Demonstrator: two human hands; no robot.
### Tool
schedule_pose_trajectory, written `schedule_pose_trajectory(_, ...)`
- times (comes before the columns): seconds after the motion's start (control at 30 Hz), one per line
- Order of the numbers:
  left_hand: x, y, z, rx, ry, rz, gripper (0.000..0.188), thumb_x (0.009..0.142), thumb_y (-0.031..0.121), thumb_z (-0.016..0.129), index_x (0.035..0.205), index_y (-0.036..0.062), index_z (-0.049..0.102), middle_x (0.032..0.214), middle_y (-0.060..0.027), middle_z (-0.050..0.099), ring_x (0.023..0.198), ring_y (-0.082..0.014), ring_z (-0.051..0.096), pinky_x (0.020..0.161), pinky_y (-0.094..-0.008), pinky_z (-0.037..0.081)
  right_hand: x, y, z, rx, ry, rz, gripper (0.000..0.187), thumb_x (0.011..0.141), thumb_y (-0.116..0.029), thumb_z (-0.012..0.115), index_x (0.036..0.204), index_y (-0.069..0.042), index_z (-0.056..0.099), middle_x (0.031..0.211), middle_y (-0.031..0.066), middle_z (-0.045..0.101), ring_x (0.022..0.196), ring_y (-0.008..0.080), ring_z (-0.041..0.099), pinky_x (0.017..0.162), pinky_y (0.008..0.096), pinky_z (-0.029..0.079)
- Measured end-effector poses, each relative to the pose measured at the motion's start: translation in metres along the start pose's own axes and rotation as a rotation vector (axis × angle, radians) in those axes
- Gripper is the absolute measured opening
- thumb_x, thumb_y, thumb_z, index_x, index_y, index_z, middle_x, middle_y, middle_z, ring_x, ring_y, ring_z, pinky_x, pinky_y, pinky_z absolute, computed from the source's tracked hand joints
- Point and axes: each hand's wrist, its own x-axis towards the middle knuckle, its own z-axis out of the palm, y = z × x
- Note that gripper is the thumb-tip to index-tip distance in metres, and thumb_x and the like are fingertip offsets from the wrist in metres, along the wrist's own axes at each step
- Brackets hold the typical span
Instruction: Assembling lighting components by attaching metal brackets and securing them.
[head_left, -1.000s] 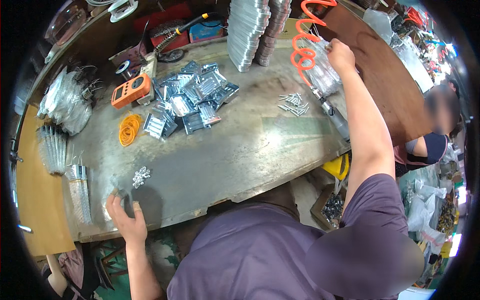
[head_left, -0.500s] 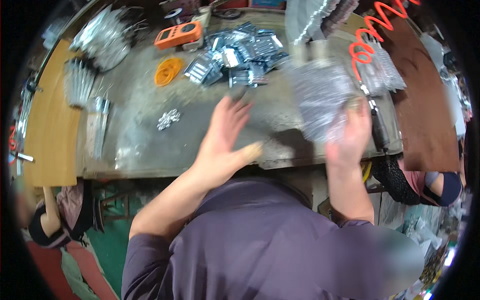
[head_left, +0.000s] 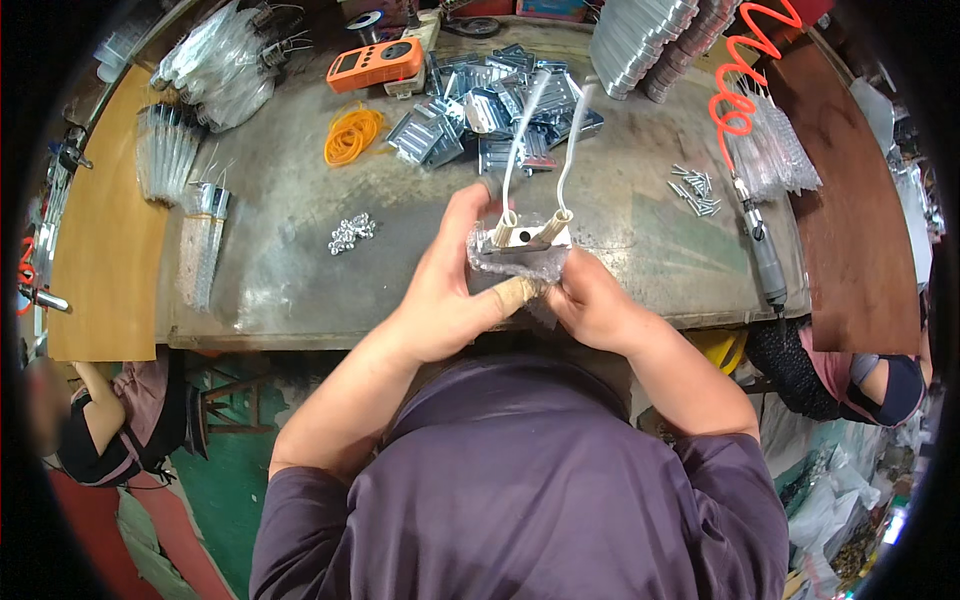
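Both hands have come together, left hand (head_left: 455,290) and right hand (head_left: 590,300) gripping the bubble-wrapped metal part (head_left: 522,245) between them.

Purple short-sleeved shirt; bare forearms; a tan bandage wraps one finger of the left hand (head_left: 455,285).

The lower part of the bubble-wrapped metal part (head_left: 520,252) is covered by the left hand (head_left: 455,290) and right hand (head_left: 590,300). The near edge of the desk (head_left: 250,300) is hidden behind both forearms. The small silver pieces (head_left: 351,231) at centre left are too small to identify. The stacked trays (head_left: 640,30) are cut off at the top edge.
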Motion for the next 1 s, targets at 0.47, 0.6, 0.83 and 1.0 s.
schedule_pose_trajectory(0.47, 0.023, 0.005, -0.015, -0.272, -0.099, -0.084, 0.073, 0.071, 0.006, 0.046, 0.139, 0.004, 0.019, 0.129, -0.0123, 0.039, 0.121, -0.0211, 0.037, 0.1, -0.0326, 0.03, 0.011, -0.008, -0.002, 0.157, 0.017, 0.155, 0.031, 0.09, -0.008, 0.053, 0.121, -0.003, 0.049, 0.109, 0.0101, 0.06, 0.1, 0.0202, 0.055, 0.089, 0.0312, 0.042)
schedule_pose_trajectory(0.6, 0.028, 0.012, -0.018, -0.28, -0.109, -0.035, 0.075, 0.074, 0.021, 0.059, 0.137, 0.0027, 0.024, 0.128, -0.0132, 0.043, 0.12, -0.0215, 0.041, 0.1, -0.0344, 0.032, 0.007, -0.015, -0.01, 0.064, 0.062, 0.031, 0.03, 0.094, -0.01, 0.044, 0.123, -0.001, 0.047, 0.109, 0.0107, 0.059, 0.102, 0.0202, 0.054, 0.091, 0.0302, 0.04)
schedule_pose_trajectory(0.83, 0.017, -0.01, -0.019, -0.349, -0.115, -0.155, 0.074, 0.082, 0.012, 0.066, 0.141, 0.0041, 0.022, 0.132, -0.0097, 0.042, 0.121, -0.0181, 0.042, 0.1, -0.0332, 0.035, -0.001, 0.01, -0.001, 0.114, -0.042, 0.187, 0.031, 0.095, -0.01, 0.042, 0.124, -0.003, 0.047, 0.111, 0.0144, 0.059, 0.102, 0.023, 0.055, 0.091, 0.0303, 0.04)
schedule_pose_trajectory(1.0, 0.022, -0.009, -0.014, -0.363, -0.095, -0.069, 0.067, 0.083, 0.008, 0.066, 0.138, 0.0004, 0.029, 0.13, -0.0093, 0.047, 0.117, -0.0166, 0.047, 0.098, -0.0321, 0.038, 0.012, 0.009, -0.032, -0.215, -0.34, 0.066, 0.031, 0.094, -0.016, 0.047, 0.122, -0.003, 0.05, 0.113, 0.0181, 0.058, 0.103, 0.0242, 0.056, 0.091, 0.0344, 0.042)
